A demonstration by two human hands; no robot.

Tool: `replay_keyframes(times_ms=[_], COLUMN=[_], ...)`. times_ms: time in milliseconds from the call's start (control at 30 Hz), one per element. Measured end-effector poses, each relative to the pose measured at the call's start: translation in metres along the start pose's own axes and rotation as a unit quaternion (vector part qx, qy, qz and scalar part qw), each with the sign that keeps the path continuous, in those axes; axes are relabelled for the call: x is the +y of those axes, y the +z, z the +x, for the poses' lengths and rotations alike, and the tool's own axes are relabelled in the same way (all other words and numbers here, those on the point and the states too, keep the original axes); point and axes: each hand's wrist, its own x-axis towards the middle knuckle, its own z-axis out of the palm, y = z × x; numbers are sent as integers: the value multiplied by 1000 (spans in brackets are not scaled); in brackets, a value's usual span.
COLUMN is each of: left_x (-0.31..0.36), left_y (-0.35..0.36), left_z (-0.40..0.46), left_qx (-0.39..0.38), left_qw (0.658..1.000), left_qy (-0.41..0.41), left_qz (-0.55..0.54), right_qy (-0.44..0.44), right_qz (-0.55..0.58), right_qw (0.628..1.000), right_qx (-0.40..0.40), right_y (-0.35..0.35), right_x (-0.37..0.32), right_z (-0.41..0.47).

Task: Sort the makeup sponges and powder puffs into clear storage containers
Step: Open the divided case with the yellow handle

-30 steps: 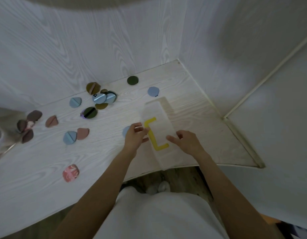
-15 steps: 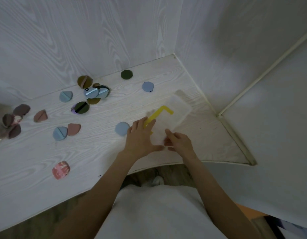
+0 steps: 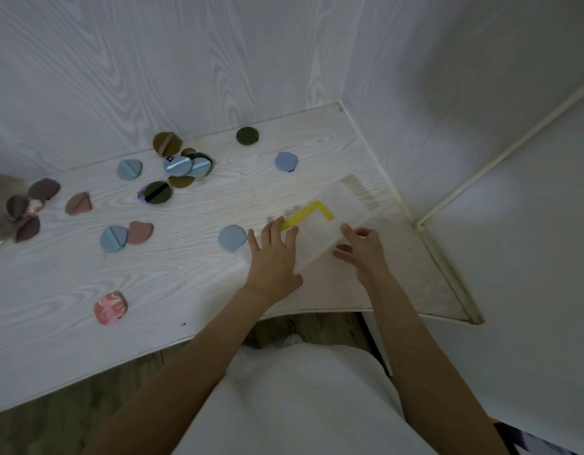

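Note:
A clear storage container (image 3: 348, 200) with a yellow latch (image 3: 308, 212) lies slantwise on the white table (image 3: 192, 290), near the right wall. My left hand (image 3: 274, 254) presses flat on its left end, fingers spread. My right hand (image 3: 362, 249) pinches its near right edge between thumb and fingers. Round powder puffs lie loose on the table. A blue puff (image 3: 232, 238) sits just left of my left hand. Another blue puff (image 3: 286, 161) and a dark green puff (image 3: 247, 135) lie further back.
A heap of blue, olive and green puffs (image 3: 182, 167) lies at the back middle. Pink and blue puffs (image 3: 126, 235) and dark brown puffs (image 3: 24, 211) lie at the left, a patterned pink puff (image 3: 110, 307) near the front edge. Walls close the back and right.
The container has turned from lengthwise to slantwise and shifted towards the right wall. My left hand moved from its left edge onto its top; my right hand moved to its right edge.

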Motion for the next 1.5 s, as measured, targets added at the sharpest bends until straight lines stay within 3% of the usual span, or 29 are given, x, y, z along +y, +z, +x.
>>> replay_keyframes(times_ms=[167,300,367,500,567,700,800,900,1033,1133,1200,1267,1400,1500], left_x=[-10,-17,-23,-42,-52,-68,-74,-67,-36,-4,18,28,18,-5], left_y=[-13,-26,-37,-55,-61,-80,-86,-87,-87,-81,-81,-79,-59,-36], left_z=[6,8,12,17,18,30,46,65,98,118,123,120,93,70], left_qx=[-1,-7,-44,-140,-159,-100,-63,-29,74,167,217,259,268,182], left_qw=[998,973,935,820,803,866,907,944,962,966,952,931,918,958], left_qy=[15,7,-34,-83,-66,-32,-14,34,157,169,174,185,122,-27], left_qz=[-57,-232,-352,-549,-571,-488,-417,-327,-212,-103,-126,-181,-267,-220], right_qy=[-15,-37,-62,-162,-243,-357,-325,-321,-296,-252,-247,-261,-345,-324], right_qz=[11,-15,-46,-175,-270,-426,-455,-497,-556,-538,-518,-546,-602,-609], right_qw=[1000,999,997,971,931,831,829,805,773,802,815,792,719,723], right_qx=[-11,-28,-26,-2,18,37,-12,42,66,60,77,84,45,-27], right_y=[4,-5,-9,-11,-13,-23,-34,-49,-73,-82,-86,-89,-94,-94], right_x=[-5,-5,-3,4,4,-14,-27,-29,-17,1,14,23,25,21], right_z=[-8,-14,-13,-10,-10,5,18,13,-12,-26,-31,-32,-24,-17])
